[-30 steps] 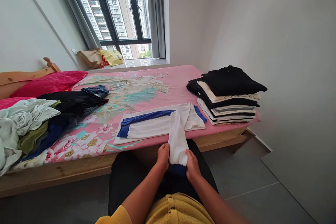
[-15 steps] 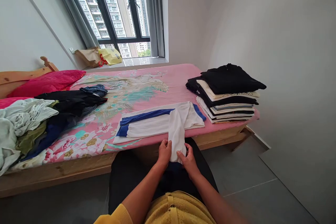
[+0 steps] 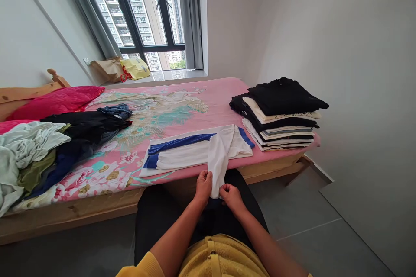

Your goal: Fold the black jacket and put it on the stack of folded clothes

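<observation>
A white long-sleeved shirt with blue bands [image 3: 182, 159] lies folded lengthwise along the near edge of the bed. One of its white sleeves [image 3: 217, 166] hangs over that edge toward my lap. My left hand [image 3: 204, 185] pinches the left side of the sleeve near its cuff. At the cuff's right side, my right hand [image 3: 230, 195] is closed with thumb and finger on the cloth. The end of the sleeve rests between both hands, over my dark trousers.
A tall stack of folded clothes [image 3: 281, 112] stands at the bed's right end. Loose garments [image 3: 84, 132] are heaped on the left, beside a red pillow [image 3: 61, 103]. Paper and yellow bags [image 3: 134, 68] sit on the windowsill. The wooden bed frame [image 3: 97, 214] runs before my knees.
My right hand has shifted from spread over the sleeve to a closed pinch at its right edge. The left hand keeps its hold, and the shirt body stays put.
</observation>
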`<control>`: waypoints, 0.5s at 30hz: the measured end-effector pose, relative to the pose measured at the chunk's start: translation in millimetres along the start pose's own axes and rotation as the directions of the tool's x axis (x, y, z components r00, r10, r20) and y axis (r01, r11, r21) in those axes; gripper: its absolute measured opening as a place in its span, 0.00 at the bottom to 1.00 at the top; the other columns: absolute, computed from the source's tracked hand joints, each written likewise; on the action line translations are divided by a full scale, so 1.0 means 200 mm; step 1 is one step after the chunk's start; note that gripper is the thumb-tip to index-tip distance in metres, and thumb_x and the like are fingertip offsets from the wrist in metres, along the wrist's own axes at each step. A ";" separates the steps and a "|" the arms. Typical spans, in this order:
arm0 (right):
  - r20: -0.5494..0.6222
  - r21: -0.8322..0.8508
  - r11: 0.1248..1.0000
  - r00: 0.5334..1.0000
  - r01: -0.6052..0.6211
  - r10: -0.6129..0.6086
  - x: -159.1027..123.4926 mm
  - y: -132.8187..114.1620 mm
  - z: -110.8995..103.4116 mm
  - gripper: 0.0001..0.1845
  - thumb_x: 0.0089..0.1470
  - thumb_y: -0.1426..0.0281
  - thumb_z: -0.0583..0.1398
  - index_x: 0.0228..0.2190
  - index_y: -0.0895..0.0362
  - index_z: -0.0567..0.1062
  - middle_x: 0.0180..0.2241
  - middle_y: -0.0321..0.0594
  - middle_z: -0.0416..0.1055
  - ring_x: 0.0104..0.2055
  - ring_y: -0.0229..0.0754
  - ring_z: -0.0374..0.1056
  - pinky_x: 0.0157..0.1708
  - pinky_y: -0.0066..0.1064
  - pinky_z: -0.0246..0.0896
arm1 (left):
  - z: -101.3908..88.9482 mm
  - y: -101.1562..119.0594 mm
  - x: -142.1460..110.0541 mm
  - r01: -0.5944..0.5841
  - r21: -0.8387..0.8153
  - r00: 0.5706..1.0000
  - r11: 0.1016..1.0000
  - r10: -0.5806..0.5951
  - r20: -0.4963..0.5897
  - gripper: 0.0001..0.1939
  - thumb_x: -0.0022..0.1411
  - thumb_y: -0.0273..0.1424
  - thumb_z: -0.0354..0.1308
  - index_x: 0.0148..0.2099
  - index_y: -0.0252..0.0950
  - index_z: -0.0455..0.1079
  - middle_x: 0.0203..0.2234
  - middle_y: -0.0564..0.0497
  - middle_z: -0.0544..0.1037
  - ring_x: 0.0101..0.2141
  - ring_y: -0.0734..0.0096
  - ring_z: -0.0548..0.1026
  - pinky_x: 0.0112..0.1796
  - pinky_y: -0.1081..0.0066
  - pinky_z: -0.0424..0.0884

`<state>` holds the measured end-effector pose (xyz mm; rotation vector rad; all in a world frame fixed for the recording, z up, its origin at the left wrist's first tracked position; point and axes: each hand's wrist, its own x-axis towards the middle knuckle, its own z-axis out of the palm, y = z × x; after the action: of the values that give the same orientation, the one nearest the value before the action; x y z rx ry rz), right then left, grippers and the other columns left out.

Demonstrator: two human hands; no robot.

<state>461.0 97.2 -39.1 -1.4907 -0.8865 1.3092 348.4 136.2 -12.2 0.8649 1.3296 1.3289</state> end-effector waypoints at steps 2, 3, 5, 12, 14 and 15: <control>-0.001 0.021 1.000 1.000 -0.005 0.005 0.01 0.01 0.01 0.07 0.36 0.68 0.61 0.17 0.59 0.70 0.15 0.33 0.63 0.20 0.34 0.57 0.15 0.20 0.52 | 0.00 0.00 0.00 0.016 -0.026 1.000 1.000 -0.016 0.000 0.14 0.47 0.41 0.62 0.28 0.35 0.68 0.21 0.55 0.71 0.23 0.75 0.65 0.27 0.75 0.62; -0.007 0.040 0.999 1.000 -0.008 0.008 0.01 0.01 0.00 0.07 0.36 0.67 0.61 0.17 0.59 0.70 0.16 0.33 0.63 0.20 0.34 0.57 0.15 0.20 0.53 | 0.00 0.00 0.00 0.024 -0.042 1.000 0.999 -0.024 -0.004 0.15 0.46 0.42 0.63 0.28 0.35 0.68 0.21 0.55 0.71 0.23 0.76 0.65 0.27 0.75 0.62; -0.021 0.092 0.996 1.000 -0.013 0.015 0.00 0.02 -0.03 0.09 0.38 0.65 0.61 0.19 0.58 0.69 0.17 0.32 0.63 0.22 0.34 0.57 0.17 0.21 0.56 | -0.02 0.00 0.01 0.041 -0.078 0.999 0.996 -0.043 -0.021 0.16 0.46 0.42 0.63 0.29 0.35 0.67 0.21 0.56 0.70 0.23 0.76 0.65 0.26 0.76 0.61; 0.066 0.321 0.946 0.997 -0.049 0.029 -0.07 -0.02 -0.07 0.16 0.43 0.57 0.60 0.24 0.56 0.66 0.26 0.34 0.66 0.31 0.36 0.63 0.30 0.27 0.65 | -0.07 -0.02 0.05 0.190 -0.236 0.980 0.953 -0.198 -0.012 0.15 0.49 0.40 0.63 0.33 0.35 0.66 0.22 0.54 0.72 0.23 0.75 0.69 0.27 0.74 0.66; 0.159 0.369 0.920 0.984 -0.129 0.074 -0.08 -0.03 -0.05 0.18 0.43 0.54 0.60 0.27 0.56 0.68 0.29 0.36 0.69 0.32 0.39 0.66 0.30 0.30 0.65 | -0.07 -0.02 0.05 0.242 -0.266 0.968 0.933 -0.250 0.004 0.13 0.50 0.38 0.63 0.33 0.34 0.67 0.23 0.51 0.75 0.24 0.72 0.72 0.28 0.72 0.69; 0.223 0.386 0.904 0.969 -0.185 0.103 -0.09 -0.03 -0.04 0.19 0.44 0.54 0.61 0.31 0.56 0.69 0.31 0.38 0.71 0.32 0.41 0.67 0.29 0.31 0.66 | -0.08 -0.01 0.05 0.264 -0.276 0.962 0.924 -0.273 0.007 0.13 0.51 0.37 0.63 0.33 0.34 0.68 0.24 0.49 0.76 0.25 0.70 0.73 0.29 0.70 0.70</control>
<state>465.6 81.9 -27.3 -1.1292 -0.5836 1.6591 331.9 141.6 -18.6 0.4543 1.2025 1.2740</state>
